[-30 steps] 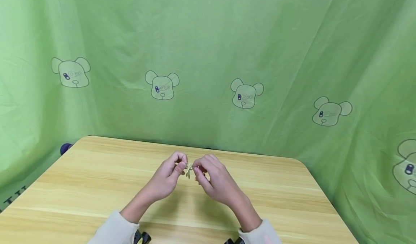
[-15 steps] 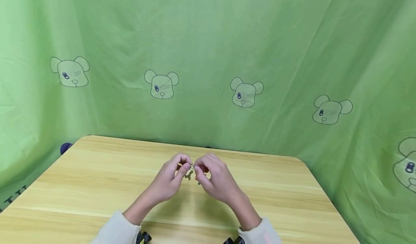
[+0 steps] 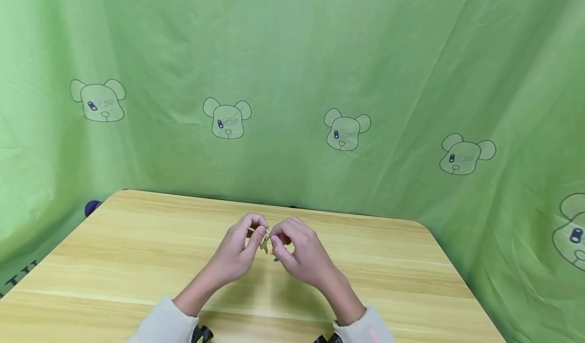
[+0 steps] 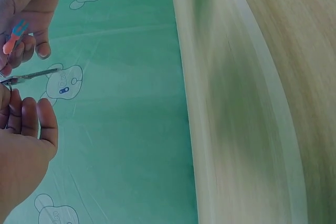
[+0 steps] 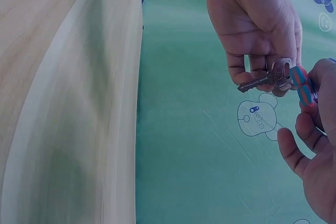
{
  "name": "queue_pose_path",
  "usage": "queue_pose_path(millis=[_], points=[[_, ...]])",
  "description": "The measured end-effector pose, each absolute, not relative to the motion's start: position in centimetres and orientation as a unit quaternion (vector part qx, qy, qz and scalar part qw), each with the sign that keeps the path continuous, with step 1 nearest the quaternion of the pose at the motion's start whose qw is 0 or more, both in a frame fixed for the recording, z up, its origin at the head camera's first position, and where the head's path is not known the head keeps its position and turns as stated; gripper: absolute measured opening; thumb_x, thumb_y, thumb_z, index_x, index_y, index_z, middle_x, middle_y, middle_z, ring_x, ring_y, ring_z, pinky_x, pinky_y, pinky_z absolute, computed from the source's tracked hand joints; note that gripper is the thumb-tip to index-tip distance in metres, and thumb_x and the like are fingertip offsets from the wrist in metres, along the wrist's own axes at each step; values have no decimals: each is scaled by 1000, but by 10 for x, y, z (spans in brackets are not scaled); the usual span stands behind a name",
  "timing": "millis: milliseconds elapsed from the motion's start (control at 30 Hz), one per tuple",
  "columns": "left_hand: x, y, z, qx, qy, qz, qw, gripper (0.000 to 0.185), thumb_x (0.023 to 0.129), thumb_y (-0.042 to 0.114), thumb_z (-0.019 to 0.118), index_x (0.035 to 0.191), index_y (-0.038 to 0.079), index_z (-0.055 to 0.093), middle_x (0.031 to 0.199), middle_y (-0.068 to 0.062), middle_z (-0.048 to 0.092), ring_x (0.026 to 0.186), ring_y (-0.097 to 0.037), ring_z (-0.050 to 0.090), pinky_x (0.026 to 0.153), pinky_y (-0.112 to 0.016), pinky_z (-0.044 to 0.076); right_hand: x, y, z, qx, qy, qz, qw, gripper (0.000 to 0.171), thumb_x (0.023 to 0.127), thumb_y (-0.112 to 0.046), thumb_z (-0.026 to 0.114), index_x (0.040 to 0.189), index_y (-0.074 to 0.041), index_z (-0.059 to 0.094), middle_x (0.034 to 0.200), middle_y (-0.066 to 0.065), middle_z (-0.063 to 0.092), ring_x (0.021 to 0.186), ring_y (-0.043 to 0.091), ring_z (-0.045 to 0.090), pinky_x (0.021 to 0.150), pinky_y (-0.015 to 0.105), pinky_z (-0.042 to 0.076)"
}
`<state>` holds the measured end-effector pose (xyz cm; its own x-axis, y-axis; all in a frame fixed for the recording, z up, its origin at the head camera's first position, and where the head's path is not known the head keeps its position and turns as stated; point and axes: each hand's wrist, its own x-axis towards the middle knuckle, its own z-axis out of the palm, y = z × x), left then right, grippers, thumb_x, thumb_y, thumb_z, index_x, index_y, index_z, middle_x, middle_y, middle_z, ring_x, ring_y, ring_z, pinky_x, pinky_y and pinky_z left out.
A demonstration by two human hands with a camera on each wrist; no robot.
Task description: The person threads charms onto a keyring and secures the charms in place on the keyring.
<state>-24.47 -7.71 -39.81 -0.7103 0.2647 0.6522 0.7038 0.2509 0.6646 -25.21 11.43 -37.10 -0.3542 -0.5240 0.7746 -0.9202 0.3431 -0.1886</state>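
Both hands meet in the air over the middle of the table. My left hand (image 3: 237,251) pinches a metal key (image 3: 264,245) with bent fingers and thumb; the blade points downward. In the right wrist view the key (image 5: 265,81) shows its round-holed head against the left fingertips. My right hand (image 3: 299,251) holds a keychain with an orange and blue charm (image 5: 303,85) beside the key head. The same charm (image 4: 14,37) shows in the left wrist view, next to the right fingers. A thin ring lies between the fingertips, largely hidden.
The light wood table (image 3: 137,261) has rounded far corners. Behind it hangs a green curtain (image 3: 283,53) printed with bear heads. Black wrist camera mounts (image 3: 201,334) sit by the pale sleeves (image 3: 166,322).
The left hand first moved in toward the right hand, then back slightly left. The key has turned and shifted between the fingers. The right hand has hardly moved, and the charm shows more below it.
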Motion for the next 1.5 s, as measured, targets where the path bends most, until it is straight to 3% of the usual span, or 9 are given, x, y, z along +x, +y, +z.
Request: queue_pose_path(millis=[467, 667, 900, 1233, 1500], points=[[-244, -76, -397, -272, -772, -541, 192, 10, 108, 9, 51, 112, 5, 59, 100, -7, 63, 91, -16, 59, 81, -35, 55, -250, 113, -373, 448, -780, 324, 293, 11, 93, -2, 61, 89, -12, 62, 78, -8, 57, 74, 6, 52, 64, 22, 48], [-245, -77, -397, -276, -777, -533, 187, 11, 106, 10, 56, 113, 7, 64, 97, 0, 66, 88, -13, 61, 80, -33, 55, -248, 113, -374, 421, -796, 327, 286, 11, 92, -3, 63, 88, -12, 62, 80, -7, 59, 75, 6, 53, 64, 23, 50], [-244, -79, -395, -266, -779, -534, 194, 5, 103, 16, 63, 104, 11, 66, 89, 7, 67, 81, -11, 64, 74, -30, 56, -249, 115, -374, 413, -800, 330, 284, 10, 92, -2, 62, 88, -11, 63, 80, -6, 59, 73, 6, 52, 61, 29, 52], [-242, -80, -392, -248, -766, -566, 179, 7, 102, 16, 65, 102, 9, 66, 90, 2, 67, 82, -14, 63, 76, -29, 55, -250, 116, -372, 412, -795, 348, 276, 10, 92, -1, 62, 90, -10, 64, 78, -7, 56, 70, 11, 53, 61, 21, 46], [-239, -79, -389, -235, -758, -585, 169, 5, 101, 15, 66, 100, 10, 67, 88, 0, 66, 79, -16, 61, 72, -28, 53, -250, 116, -372, 415, -787, 367, 273, 11, 91, 0, 61, 89, -10, 64, 76, -8, 57, 69, 4, 51, 60, 21, 46]])
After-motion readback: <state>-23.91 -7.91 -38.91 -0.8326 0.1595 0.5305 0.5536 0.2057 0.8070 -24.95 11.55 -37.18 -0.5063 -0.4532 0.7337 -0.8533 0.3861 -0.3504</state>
